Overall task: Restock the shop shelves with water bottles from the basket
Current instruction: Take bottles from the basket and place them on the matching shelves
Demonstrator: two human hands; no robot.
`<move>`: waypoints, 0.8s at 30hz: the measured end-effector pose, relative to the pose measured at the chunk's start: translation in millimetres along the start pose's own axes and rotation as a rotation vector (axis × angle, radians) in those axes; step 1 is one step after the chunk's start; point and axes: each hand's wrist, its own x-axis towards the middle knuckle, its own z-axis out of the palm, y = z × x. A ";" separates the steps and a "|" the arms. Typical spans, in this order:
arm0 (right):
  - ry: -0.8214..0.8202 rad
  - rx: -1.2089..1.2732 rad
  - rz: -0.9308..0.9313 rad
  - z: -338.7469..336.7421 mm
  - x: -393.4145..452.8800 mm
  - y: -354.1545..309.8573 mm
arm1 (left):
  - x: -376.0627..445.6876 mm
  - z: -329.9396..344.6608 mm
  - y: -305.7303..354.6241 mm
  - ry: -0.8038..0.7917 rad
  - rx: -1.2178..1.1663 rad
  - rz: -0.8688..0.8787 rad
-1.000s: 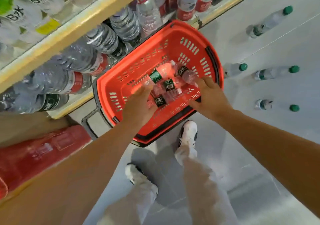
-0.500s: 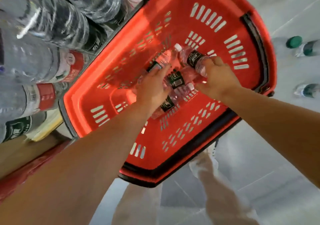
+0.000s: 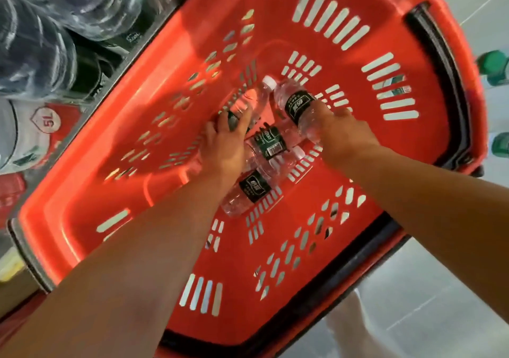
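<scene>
A red plastic basket (image 3: pixel 316 269) fills most of the view, standing on the floor beside the shelf. Several small clear water bottles with dark labels lie on its bottom. My left hand (image 3: pixel 224 148) is down inside, fingers wrapped over one white-capped bottle (image 3: pixel 249 100). My right hand (image 3: pixel 341 134) grips another bottle (image 3: pixel 296 103) by its lower half. Two more bottles, one (image 3: pixel 268 144) and another (image 3: pixel 248 192), lie loose between my wrists.
Large water jugs (image 3: pixel 41 54) in plastic wrap, one with a red 5L label (image 3: pixel 48 118), sit on the low shelf at the left. Green-capped bottles (image 3: pixel 495 67) stand on the grey floor at the right. My trouser leg (image 3: pixel 355 327) shows below the basket.
The view has dropped much closer to the basket. Both hands went from hovering at the rim to deep inside, each closing on a bottle.
</scene>
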 end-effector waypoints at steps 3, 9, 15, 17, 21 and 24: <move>0.129 0.092 0.009 -6.5 -4.7 0.9 | -2.9 -1.0 -6.3 0.017 -0.009 0.032; 0.466 0.330 -0.222 -16.6 -6.3 -9.4 | 2.3 -0.9 -1.2 -0.048 -0.156 -0.020; 0.533 0.638 -0.261 -12.0 13.1 -12.4 | 6.2 -3.0 3.1 -0.034 -0.076 -0.010; 0.536 0.714 -0.272 -12.4 18.2 -14.3 | 7.9 -0.4 6.4 0.002 -0.090 -0.024; 0.521 0.864 -0.242 -16.0 24.5 -13.3 | 13.3 6.8 0.1 0.005 -0.073 -0.017; 0.514 0.967 -0.219 -15.1 29.5 -9.6 | 8.5 5.2 3.9 0.004 -0.150 0.030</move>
